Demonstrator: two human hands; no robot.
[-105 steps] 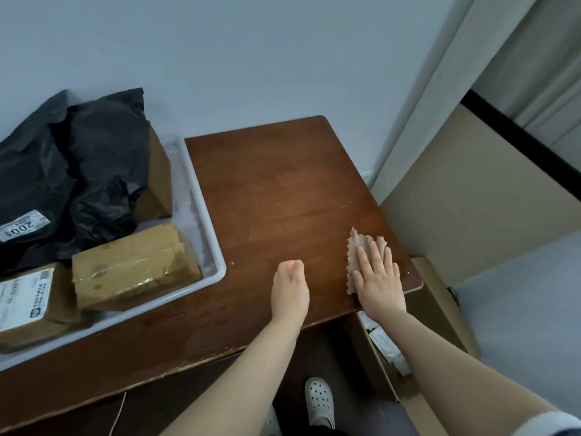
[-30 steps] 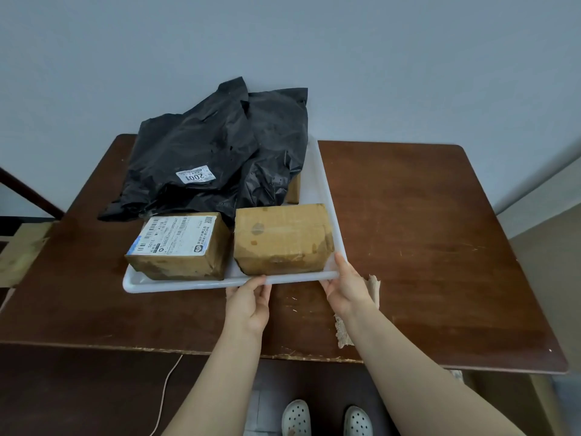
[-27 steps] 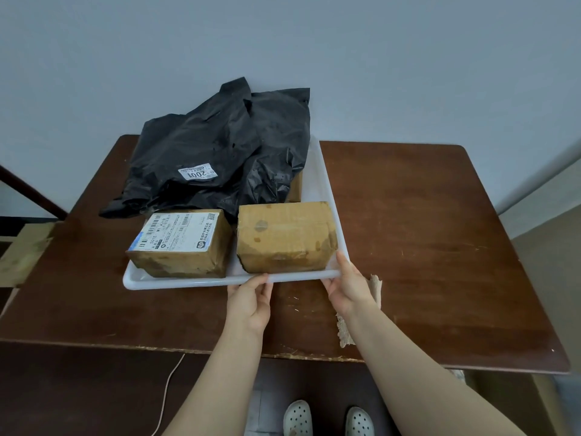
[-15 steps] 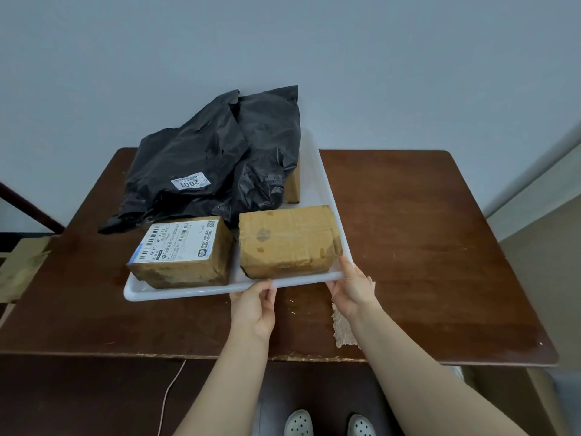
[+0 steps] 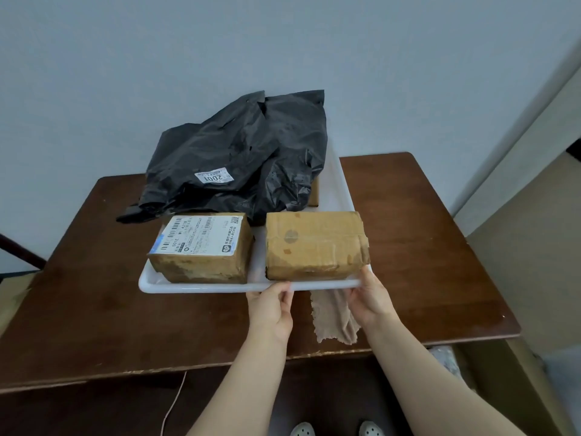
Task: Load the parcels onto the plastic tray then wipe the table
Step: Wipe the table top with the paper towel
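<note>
A white plastic tray (image 5: 195, 287) is raised off the brown wooden table (image 5: 424, 256), its near edge lifted. It carries a labelled cardboard parcel (image 5: 201, 247), a plain cardboard parcel (image 5: 314, 245) and black plastic mailer bags (image 5: 245, 158), with another box partly hidden behind them. My left hand (image 5: 272, 305) grips the tray's near rim at the middle. My right hand (image 5: 369, 297) grips the rim at the near right corner. A beige wiping cloth (image 5: 333, 319) hangs under my right hand, down onto the table.
A grey wall stands close behind the table. A beige panel (image 5: 528, 253) and a cardboard box on the floor are at the right. A thin cable (image 5: 171, 407) hangs below the table's front edge, and my white shoes show beneath.
Both hands have lifted the loaded tray higher off the table and toward me. The cloth, flat on the table before, now dangles with my right hand.
</note>
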